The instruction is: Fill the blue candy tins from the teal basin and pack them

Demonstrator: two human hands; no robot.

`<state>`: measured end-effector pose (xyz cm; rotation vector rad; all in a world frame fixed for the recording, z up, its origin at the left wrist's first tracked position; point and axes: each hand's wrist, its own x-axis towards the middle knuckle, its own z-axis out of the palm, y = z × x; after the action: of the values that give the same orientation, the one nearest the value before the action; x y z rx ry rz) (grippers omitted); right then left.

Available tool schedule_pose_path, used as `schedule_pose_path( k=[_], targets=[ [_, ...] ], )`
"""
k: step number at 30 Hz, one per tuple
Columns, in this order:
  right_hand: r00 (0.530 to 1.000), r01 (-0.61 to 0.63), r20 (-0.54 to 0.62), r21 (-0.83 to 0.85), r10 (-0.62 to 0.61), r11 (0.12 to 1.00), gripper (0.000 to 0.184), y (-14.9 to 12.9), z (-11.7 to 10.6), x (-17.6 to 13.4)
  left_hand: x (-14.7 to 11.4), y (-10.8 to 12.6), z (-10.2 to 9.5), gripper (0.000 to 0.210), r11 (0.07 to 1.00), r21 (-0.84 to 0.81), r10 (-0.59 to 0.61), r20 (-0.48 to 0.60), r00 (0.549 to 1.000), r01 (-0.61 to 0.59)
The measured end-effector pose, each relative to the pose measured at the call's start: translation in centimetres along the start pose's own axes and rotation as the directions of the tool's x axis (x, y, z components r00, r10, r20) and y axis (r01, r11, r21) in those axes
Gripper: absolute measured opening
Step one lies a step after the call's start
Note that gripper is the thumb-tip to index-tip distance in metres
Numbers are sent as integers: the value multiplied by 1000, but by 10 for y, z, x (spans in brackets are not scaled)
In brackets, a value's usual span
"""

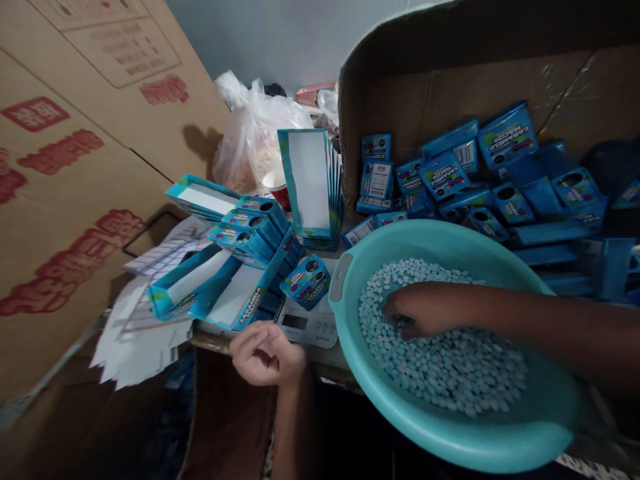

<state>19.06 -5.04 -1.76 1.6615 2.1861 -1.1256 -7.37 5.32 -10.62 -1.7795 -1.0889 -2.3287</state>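
Observation:
My right hand (423, 310) reaches down into a turquoise plastic basin (455, 437), its fingers curled among many small pale blue candies (465, 373); the fingertips are partly hidden. My left hand (267, 353) hovers at the table's front edge, palm up with fingers curled in, and nothing shows in it. Just beyond it stands a digital kitchen scale (310, 328). On the scale's far part sits a small blue caramelo box (306, 281), tilted. Left of it, an open blue display tray (233, 293) holds a row of small blue boxes (255, 230).
Stacked blue trays (310, 180) stand upright behind the scale. A large cardboard carton (400, 87) at the right holds many blue packs (445, 177). Another carton (85, 167) rises at the left, beside white paper sheets (145, 333). A plastic bag (255, 133) and a cup (276, 183) stand behind.

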Motion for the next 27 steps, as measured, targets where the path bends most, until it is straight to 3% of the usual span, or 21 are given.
schedule_pose_path(
  k=[8, 15, 20, 22, 24, 25, 26, 27],
  targets=[
    [1000, 3, -4, 8, -3, 1000, 20, 0, 0, 0, 2, 6, 0, 9, 991, -118, 70, 42, 997, -65],
    [999, 25, -40, 15, -24, 1000, 21, 5, 5, 2, 4, 11, 0, 17, 1000, -7, -27, 78, 997, 28],
    [1000, 18, -23, 23, -18, 1000, 19, 4, 4, 2, 0, 9, -3, 14, 1000, 12, -12, 158, 987, 10],
    [1000, 11, -10, 35, -10, 999, 19, 3, 2, 2, -3, 8, -2, 38, 991, 19, -135, 287, 948, 135],
    [999, 22, -34, 112, -19, 993, 13, 2, -1, 3, -4, 11, 3, 70, 949, 91, -310, 449, 838, 302],
    [997, 34, -78, 171, -21, 985, 9, 0, -3, 4, -2, 14, 6, 76, 927, 139, -369, 498, 784, 348],
    [990, 49, -138, 243, -15, 969, 8, -2, -7, 4, 2, 18, 9, 74, 919, 183, -391, 514, 763, 348],
    [979, 68, -206, 314, -2, 947, 14, -5, -10, 4, 9, 24, 12, 65, 934, 200, -358, 508, 784, 296]
  ],
)
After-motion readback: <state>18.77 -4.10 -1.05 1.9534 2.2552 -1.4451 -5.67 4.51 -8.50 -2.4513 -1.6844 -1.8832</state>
